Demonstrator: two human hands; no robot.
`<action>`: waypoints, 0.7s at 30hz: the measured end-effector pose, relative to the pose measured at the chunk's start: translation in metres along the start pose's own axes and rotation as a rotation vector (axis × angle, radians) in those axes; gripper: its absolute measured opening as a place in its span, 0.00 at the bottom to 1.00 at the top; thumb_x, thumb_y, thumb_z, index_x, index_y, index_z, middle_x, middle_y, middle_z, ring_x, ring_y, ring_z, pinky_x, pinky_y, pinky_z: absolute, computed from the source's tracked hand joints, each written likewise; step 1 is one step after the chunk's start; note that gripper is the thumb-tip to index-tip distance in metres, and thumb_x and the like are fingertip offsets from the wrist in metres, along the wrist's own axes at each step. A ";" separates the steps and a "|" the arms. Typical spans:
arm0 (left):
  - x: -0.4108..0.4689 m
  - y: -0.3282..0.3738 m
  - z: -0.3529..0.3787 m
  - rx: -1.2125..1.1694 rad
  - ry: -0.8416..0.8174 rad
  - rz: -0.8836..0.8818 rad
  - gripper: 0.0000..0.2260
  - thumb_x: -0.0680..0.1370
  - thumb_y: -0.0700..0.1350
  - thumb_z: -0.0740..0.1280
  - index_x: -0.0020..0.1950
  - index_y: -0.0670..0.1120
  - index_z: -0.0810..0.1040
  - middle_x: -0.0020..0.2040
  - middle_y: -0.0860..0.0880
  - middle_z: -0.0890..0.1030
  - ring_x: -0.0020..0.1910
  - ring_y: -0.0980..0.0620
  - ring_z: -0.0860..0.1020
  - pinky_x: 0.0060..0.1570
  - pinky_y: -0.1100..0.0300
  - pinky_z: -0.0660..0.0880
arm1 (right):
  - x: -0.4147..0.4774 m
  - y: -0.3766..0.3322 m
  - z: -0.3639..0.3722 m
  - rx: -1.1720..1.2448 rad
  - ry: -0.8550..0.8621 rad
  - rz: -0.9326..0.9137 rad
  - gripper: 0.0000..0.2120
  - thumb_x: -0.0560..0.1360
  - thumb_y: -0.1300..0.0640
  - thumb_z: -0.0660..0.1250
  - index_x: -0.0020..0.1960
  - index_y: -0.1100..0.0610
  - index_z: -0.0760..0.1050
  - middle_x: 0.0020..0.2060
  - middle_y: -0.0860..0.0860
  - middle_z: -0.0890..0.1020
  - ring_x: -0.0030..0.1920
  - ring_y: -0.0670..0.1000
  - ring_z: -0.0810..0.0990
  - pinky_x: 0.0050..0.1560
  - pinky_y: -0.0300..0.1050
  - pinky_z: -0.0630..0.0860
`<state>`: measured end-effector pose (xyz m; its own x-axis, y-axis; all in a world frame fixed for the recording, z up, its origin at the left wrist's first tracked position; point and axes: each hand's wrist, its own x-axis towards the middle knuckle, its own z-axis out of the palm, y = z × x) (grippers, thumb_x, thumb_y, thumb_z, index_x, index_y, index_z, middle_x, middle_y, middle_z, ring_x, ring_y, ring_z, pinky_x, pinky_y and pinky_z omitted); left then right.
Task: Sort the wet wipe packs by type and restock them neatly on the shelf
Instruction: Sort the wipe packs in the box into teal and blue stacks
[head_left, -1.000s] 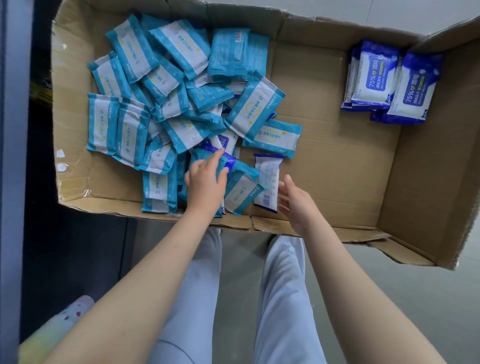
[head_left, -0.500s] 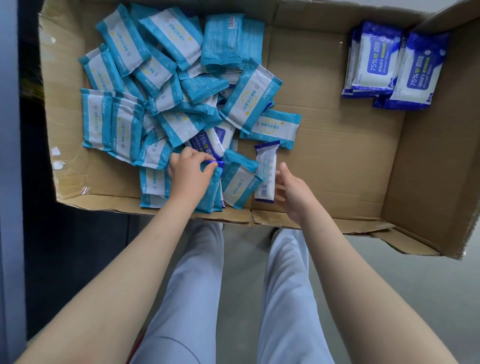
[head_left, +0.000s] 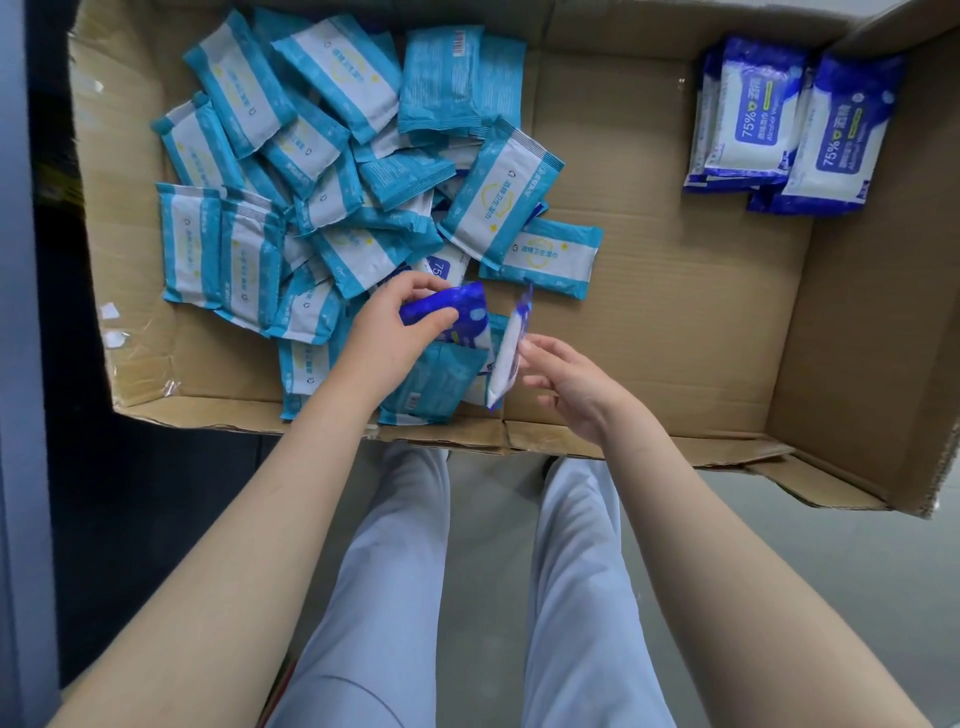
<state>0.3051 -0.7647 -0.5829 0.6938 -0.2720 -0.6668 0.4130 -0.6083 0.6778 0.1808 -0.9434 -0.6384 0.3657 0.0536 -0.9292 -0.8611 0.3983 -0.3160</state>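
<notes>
A loose heap of several teal wet wipe packs (head_left: 311, 171) fills the left half of the cardboard box (head_left: 675, 322). Dark blue 75% alcohol wipe packs (head_left: 789, 124) stand grouped in the far right corner. My left hand (head_left: 387, 332) grips a dark blue pack (head_left: 452, 309) lifted out of the heap's near edge. My right hand (head_left: 566, 382) holds another dark blue pack (head_left: 509, 353) by its edge, tilted up on its side just right of the left hand. One more dark blue pack (head_left: 444, 267) peeks out from under the teal ones.
The box's near rim (head_left: 467, 431) runs just below both hands, with a torn flap (head_left: 810, 483) at the near right. My legs in light trousers (head_left: 395, 597) stand below on a grey floor. A dark gap and a grey upright (head_left: 21, 364) lie to the left.
My left hand has pulled a dark blue pack out from under the teal heap and raised it. My right hand has tipped the other dark blue pack up onto its edge.
</notes>
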 end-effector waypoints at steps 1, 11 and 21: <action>0.000 0.000 0.001 -0.050 -0.009 -0.026 0.10 0.78 0.42 0.70 0.58 0.53 0.76 0.55 0.51 0.79 0.50 0.58 0.79 0.47 0.69 0.76 | 0.000 0.000 0.001 -0.004 0.013 -0.012 0.15 0.77 0.48 0.69 0.62 0.49 0.75 0.50 0.45 0.78 0.41 0.44 0.70 0.40 0.39 0.65; 0.002 -0.010 0.004 -0.268 0.033 -0.235 0.03 0.80 0.45 0.67 0.52 0.52 0.79 0.50 0.48 0.85 0.53 0.47 0.83 0.61 0.40 0.75 | -0.004 -0.008 0.007 0.257 0.158 -0.095 0.08 0.77 0.61 0.69 0.53 0.51 0.73 0.52 0.48 0.81 0.52 0.48 0.80 0.51 0.43 0.74; 0.011 0.040 0.023 -0.515 0.250 -0.109 0.03 0.82 0.49 0.64 0.50 0.52 0.74 0.41 0.55 0.85 0.41 0.56 0.84 0.43 0.51 0.81 | -0.025 -0.039 -0.044 0.457 0.272 -0.299 0.14 0.82 0.59 0.61 0.67 0.50 0.72 0.52 0.51 0.84 0.47 0.50 0.82 0.49 0.43 0.77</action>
<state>0.3152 -0.8091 -0.5703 0.7234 -0.0056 -0.6905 0.6804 -0.1648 0.7141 0.1895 -1.0007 -0.6118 0.4131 -0.3332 -0.8476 -0.4743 0.7158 -0.5126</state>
